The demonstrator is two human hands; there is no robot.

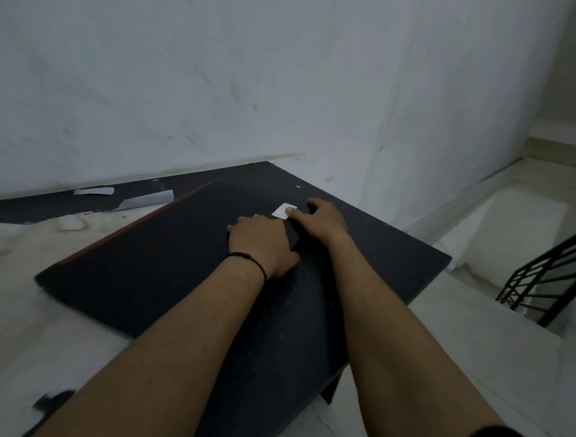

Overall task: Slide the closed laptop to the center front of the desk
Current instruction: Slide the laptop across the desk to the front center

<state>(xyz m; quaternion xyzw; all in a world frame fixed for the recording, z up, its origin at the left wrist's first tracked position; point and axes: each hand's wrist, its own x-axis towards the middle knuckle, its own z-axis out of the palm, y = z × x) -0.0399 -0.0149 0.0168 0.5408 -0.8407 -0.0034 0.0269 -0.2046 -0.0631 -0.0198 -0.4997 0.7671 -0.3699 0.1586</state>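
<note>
The closed black laptop, with a thin red line along its far edge, lies at an angle on the dark desk, towards the desk's right side. My left hand, a black band on its wrist, rests palm down on the laptop's right end with its fingers curled at the edge. My right hand sits just beyond it at the laptop's far right corner, its thumb on a small white sticker. The dark surfaces blend, so the laptop's right edge is hard to trace.
Two pale strips of tape or paper lie at the desk's back left by the white wall. The desk's left part is worn whitish. The desk's right edge drops to a pale floor, with a black metal rail beyond.
</note>
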